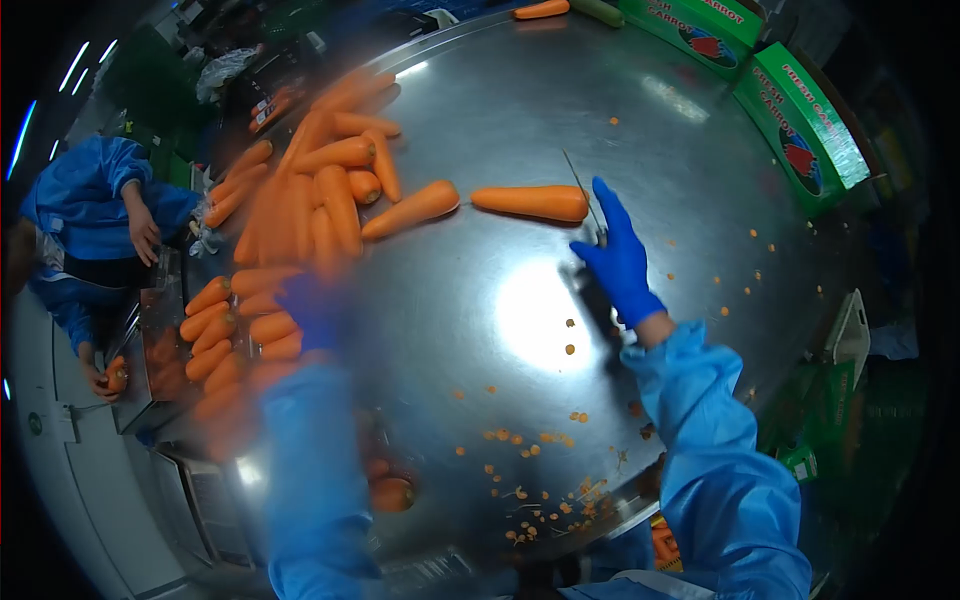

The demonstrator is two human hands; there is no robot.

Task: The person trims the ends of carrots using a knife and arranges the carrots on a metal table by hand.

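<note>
My right hand (622,258), in a blue glove, holds a knife (583,191) with a thin blade that points away from me. The blade stands at the thick end of a single carrot (530,202) lying on the steel table. The knife's handle is mostly hidden by the hand. My left hand (318,308), also gloved in blue, is smeared by motion beside the carrot pile (335,190) on the left. Its fingers cannot be made out, nor whether it holds anything. Another carrot (412,210) sticks out of the pile toward the single one.
Small round carrot slices (530,450) are scattered over the near part of the steel table (450,320). Green carrot boxes (800,130) stand at the far right edge. Across on the left, a person in a blue gown (100,200) has a hand on a carrot (117,375).
</note>
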